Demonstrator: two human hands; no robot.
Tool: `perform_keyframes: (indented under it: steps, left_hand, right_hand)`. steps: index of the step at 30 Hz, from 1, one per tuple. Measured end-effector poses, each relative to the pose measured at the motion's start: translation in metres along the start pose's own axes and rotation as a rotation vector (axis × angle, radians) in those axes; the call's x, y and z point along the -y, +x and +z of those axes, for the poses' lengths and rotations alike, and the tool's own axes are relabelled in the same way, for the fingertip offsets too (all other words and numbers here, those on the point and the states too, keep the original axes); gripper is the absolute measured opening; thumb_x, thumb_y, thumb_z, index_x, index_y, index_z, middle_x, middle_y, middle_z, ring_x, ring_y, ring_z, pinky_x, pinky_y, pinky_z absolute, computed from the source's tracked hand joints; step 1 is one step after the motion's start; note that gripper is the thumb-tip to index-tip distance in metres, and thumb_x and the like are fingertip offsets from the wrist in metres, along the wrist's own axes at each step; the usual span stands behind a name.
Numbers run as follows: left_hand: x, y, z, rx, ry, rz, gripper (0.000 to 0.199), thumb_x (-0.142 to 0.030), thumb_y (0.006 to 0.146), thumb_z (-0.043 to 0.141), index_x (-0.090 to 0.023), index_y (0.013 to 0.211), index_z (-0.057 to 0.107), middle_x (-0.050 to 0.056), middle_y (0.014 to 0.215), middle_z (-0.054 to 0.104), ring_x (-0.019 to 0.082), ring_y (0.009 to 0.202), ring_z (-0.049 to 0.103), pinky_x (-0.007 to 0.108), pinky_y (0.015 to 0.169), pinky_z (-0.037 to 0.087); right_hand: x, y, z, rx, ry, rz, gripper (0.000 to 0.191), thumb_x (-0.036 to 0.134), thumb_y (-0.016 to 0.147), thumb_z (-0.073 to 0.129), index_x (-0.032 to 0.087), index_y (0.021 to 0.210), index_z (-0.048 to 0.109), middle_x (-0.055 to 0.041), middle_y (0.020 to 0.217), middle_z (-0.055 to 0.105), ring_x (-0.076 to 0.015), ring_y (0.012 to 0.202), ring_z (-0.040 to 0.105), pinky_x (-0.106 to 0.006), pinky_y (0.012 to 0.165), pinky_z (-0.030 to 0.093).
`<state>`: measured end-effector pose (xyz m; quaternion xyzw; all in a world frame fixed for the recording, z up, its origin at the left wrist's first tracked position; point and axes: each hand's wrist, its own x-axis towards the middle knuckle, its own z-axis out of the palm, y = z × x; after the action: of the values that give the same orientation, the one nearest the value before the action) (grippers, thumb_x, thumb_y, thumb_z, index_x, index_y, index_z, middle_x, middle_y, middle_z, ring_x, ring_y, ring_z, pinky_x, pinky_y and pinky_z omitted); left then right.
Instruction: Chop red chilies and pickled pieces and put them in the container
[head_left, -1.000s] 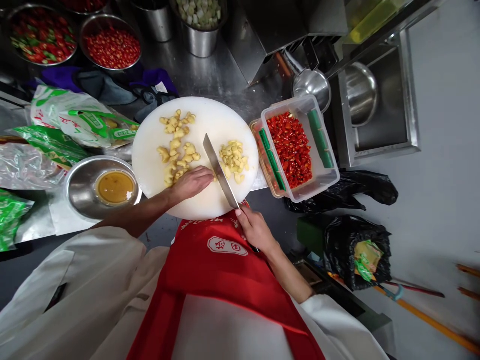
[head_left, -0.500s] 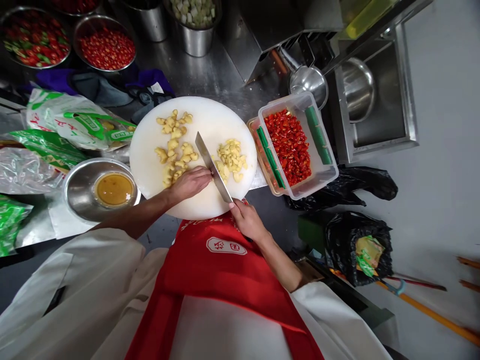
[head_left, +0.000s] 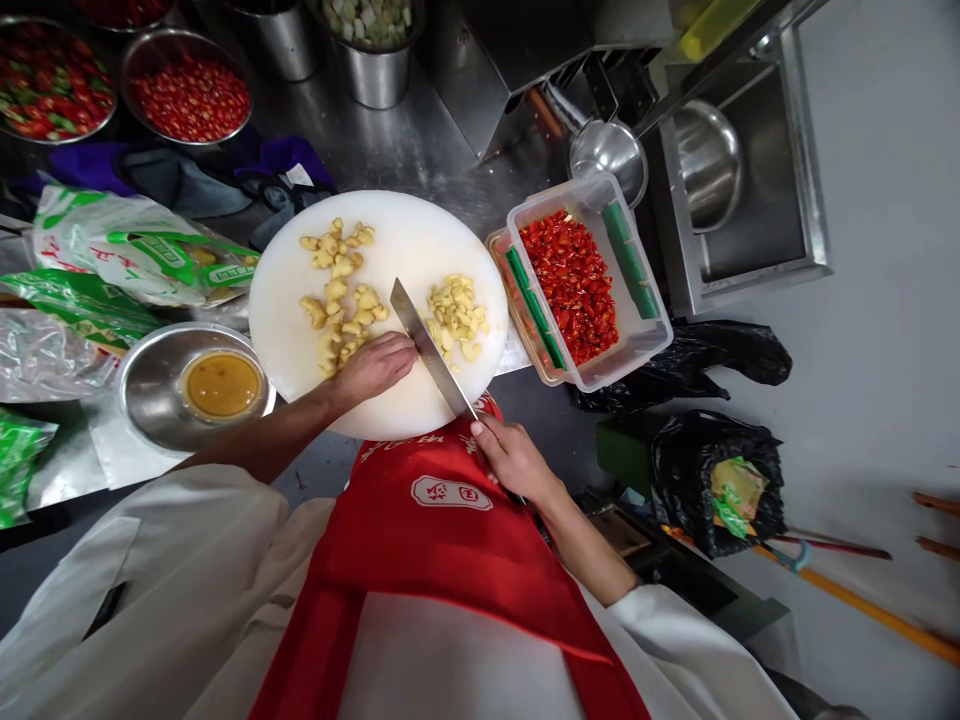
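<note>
A round white cutting board (head_left: 397,225) carries knobbly ginger pieces (head_left: 334,290) on its left and a pile of sliced ginger (head_left: 459,308) on its right. My right hand (head_left: 514,458) grips the handle of a cleaver (head_left: 431,345), whose long blade slants up and left over the board. Close to the blade's left side, my left hand (head_left: 379,365) rests on the board with fingers curled together. What those fingers press on is hidden beneath them. Some slices lie right against the blade's far side.
Right of the board stands a clear plastic box (head_left: 656,300) of chopped red chillies (head_left: 570,290). At left are a steel bowl (head_left: 154,390) with brown liquid and plastic bags (head_left: 135,240). Bowls of chillies (head_left: 191,100) line the back. A sink (head_left: 772,240) is at far right.
My right hand has drawn the cleaver back slightly, down and to the right. My left hand stays beside the blade. The whole view has shifted a little.
</note>
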<state>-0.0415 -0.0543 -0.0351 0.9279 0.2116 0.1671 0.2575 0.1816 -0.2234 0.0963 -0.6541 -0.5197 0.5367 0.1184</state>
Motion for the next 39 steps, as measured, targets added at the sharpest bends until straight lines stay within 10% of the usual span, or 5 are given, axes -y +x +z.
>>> perform_keyframes:
  steps: [13,22,29,36,39]
  left_hand:
    - [-0.001,0.003,0.002,-0.021,0.009,-0.006,0.019,-0.016,0.094,0.049,-0.017,0.094,0.067,0.008,0.102,0.068,0.020,0.103,0.060,0.036,0.092,0.052]
    - [-0.002,0.005,-0.002,0.016,0.025,-0.010,0.019,-0.015,0.091,0.049,-0.018,0.094,0.068,0.008,0.101,0.067,0.022,0.103,0.058,0.038,0.092,0.051]
    - [-0.006,0.030,-0.004,0.028,0.109,-0.048,0.025,-0.017,0.095,0.043,-0.018,0.101,0.067,0.011,0.104,0.064,0.025,0.102,0.056,0.041,0.091,0.051]
    - [-0.026,0.061,-0.059,-0.287,0.151,-0.133,0.016,-0.026,0.093,0.052,-0.020,0.101,0.064,0.010,0.106,0.058,0.024,0.103,0.056,0.041,0.094,0.048]
    - [-0.038,0.089,-0.073,-0.215,0.184,-0.137,0.034,-0.040,0.089,0.061,-0.021,0.117,0.060,0.011,0.124,0.055,0.030,0.117,0.051,0.048,0.102,0.042]
  right_hand:
    - [0.008,0.012,0.005,-0.013,0.000,0.017,0.046,0.051,0.104,0.027,0.021,0.103,0.063,-0.0016,0.070,0.066,-0.0181,0.069,0.065,-0.028,0.070,0.046]
    - [-0.004,0.047,0.021,-0.041,0.222,0.046,0.048,0.054,0.103,0.025,0.021,0.093,0.058,0.0068,0.051,0.051,-0.0113,0.040,0.052,-0.024,0.052,0.045]
    - [-0.005,0.035,-0.005,-0.061,0.387,-0.102,0.051,0.030,0.093,0.042,0.025,0.144,0.041,0.0034,0.079,0.061,-0.0105,0.049,0.055,-0.025,0.054,0.049]
    - [0.000,0.033,-0.026,-0.167,-0.034,-0.342,0.074,0.015,0.082,0.045,0.021,0.154,0.031,-0.0090,0.119,0.056,-0.0215,0.106,0.058,-0.037,0.096,0.047]
    - [0.002,0.039,-0.024,-0.141,-0.273,-0.270,0.073,0.015,0.084,0.045,0.021,0.155,0.031,-0.0111,0.122,0.054,-0.0227,0.106,0.058,-0.034,0.095,0.046]
